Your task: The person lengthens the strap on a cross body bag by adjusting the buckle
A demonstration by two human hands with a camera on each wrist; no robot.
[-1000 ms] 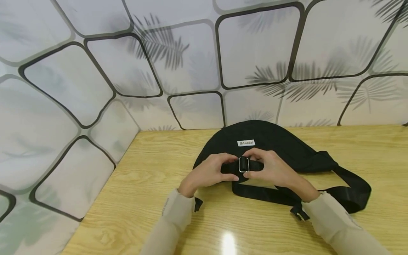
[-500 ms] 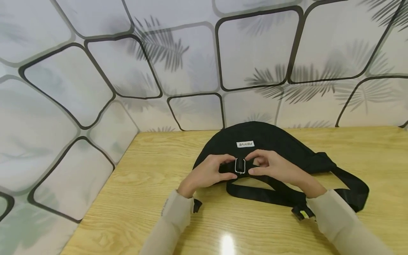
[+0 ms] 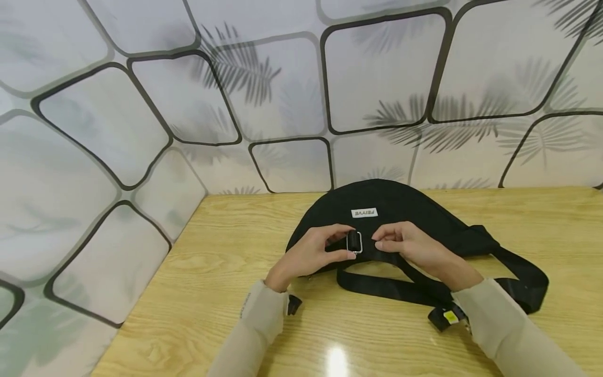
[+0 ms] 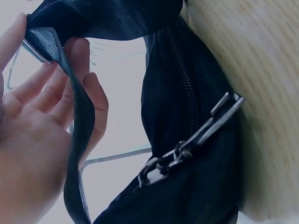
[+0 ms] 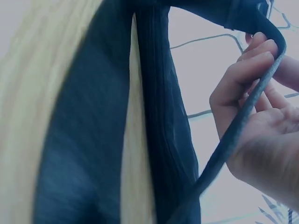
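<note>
A black bag (image 3: 400, 204) with a white label lies on the table, its curved side toward the wall. My left hand (image 3: 308, 254) pinches the metal slide buckle (image 3: 360, 243) and its strap between thumb and fingers, over the bag's lower edge. To the right of the buckle, my right hand (image 3: 416, 248) pinches the black strap (image 3: 387, 256) with thumb and fingertips. In the left wrist view the strap (image 4: 83, 116) hangs past the palm, beside the bag's zipper (image 4: 184, 84). The strap (image 5: 243, 112) runs in front of my right hand (image 5: 261, 107) in the right wrist view.
The wooden table (image 3: 212, 319) meets a patterned wall (image 3: 282, 104) behind and at the left. A loop of strap (image 3: 527, 277) lies at the right. A clip with a yellow spot (image 3: 440, 318) is by the right sleeve, another clip (image 3: 294, 304) by the left sleeve.
My right hand has come away from the buckle, moving slightly right with its fingers now closed together on the strap. The clip near the right sleeve has turned, showing yellow. My left hand stays at the buckle.
</note>
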